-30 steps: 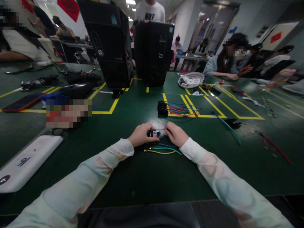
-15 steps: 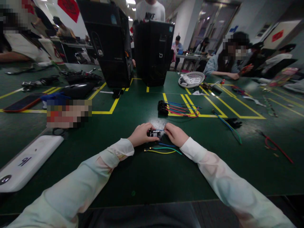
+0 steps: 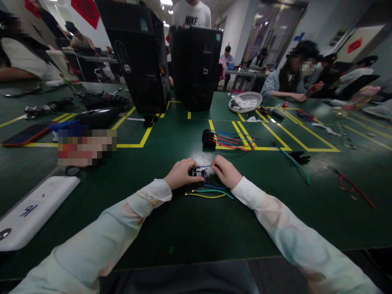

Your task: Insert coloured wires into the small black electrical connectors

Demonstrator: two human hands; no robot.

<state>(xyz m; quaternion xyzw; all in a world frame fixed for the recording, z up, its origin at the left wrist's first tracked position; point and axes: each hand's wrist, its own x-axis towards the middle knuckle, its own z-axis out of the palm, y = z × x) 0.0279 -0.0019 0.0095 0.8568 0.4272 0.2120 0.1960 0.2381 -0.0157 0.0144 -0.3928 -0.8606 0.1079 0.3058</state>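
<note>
Two black computer towers (image 3: 194,69) stand upright near each other toward the back of the green table (image 3: 171,232), and a person (image 3: 199,14) in a white shirt (it reads NIKE) is behind the right one. Farther right, a white basket (image 3: 256,100) holds pale items. Yellow tape (image 3: 128,145) marks the tabletop. At the near left lies a white case (image 3: 39,208) (a dark mark is written on it); beyond it, an orange-edged flat object (image 3: 26,134) rests beside a blue bundle (image 3: 70,127).
</note>
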